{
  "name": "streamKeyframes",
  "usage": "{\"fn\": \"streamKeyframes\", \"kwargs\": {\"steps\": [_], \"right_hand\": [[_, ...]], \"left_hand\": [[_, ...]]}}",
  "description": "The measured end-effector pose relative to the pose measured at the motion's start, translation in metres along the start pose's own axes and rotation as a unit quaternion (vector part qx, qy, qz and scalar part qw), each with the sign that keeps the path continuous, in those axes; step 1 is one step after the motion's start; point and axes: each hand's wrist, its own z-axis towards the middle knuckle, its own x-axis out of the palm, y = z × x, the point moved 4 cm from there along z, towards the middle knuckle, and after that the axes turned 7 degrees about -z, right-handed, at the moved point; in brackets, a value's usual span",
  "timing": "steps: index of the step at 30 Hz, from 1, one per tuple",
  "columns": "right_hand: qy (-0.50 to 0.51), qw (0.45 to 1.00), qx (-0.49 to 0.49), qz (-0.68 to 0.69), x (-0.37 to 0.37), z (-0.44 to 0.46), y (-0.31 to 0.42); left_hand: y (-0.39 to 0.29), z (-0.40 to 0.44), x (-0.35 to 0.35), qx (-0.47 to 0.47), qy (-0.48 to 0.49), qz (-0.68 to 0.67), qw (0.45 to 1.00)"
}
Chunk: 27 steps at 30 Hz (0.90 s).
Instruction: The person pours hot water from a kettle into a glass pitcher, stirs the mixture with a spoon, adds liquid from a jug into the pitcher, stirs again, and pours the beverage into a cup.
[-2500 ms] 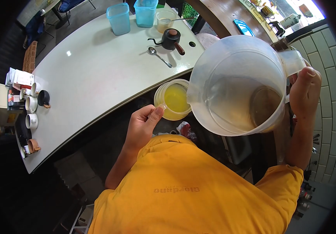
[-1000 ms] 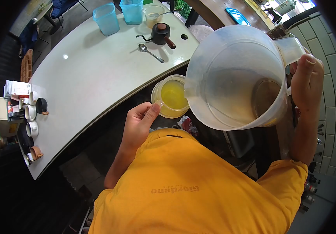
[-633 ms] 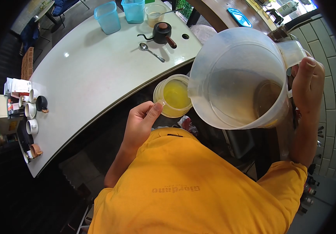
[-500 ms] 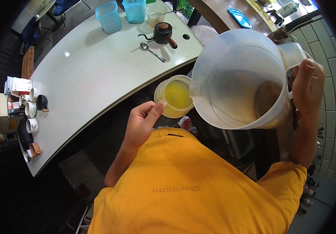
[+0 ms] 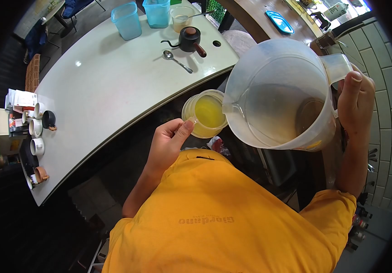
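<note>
Large pitcher tilted, spout toward the small jug.

Yellow liquid, orange shirt, white counter

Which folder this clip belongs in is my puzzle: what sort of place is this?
Probably a café or small drinks bar: a curved white counter bears a group of cups and a dark gooseneck pot, and the right hand holds a large translucent pitcher.

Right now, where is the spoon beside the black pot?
In the head view, the spoon lies on the white counter, upper middle, just below the black pot.
</note>
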Motion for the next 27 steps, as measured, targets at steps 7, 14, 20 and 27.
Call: {"fn": "streamKeyframes", "kwargs": {"steps": [7,14,20,27], "right_hand": [[0.007,1.0,0.003,-0.009,0.0002,-0.0007,-0.0011],[0.011,1.0,0.004,-0.013,-0.0006,-0.0024,-0.0024],[0.018,1.0,-0.01,-0.014,-0.0003,-0.0021,0.0014],[0.018,1.0,-0.002,-0.009,0.0009,-0.0031,0.0022]], "left_hand": [[0.0007,0.001,0.0005,-0.004,0.001,-0.001,1.0],[0.0025,0.0026,0.0009,-0.009,0.002,-0.008,1.0],[0.0014,0.0036,0.0025,-0.005,0.002,-0.013,1.0],[0.0051,0.0041,0.0009,-0.012,0.0,-0.011,1.0]]}}
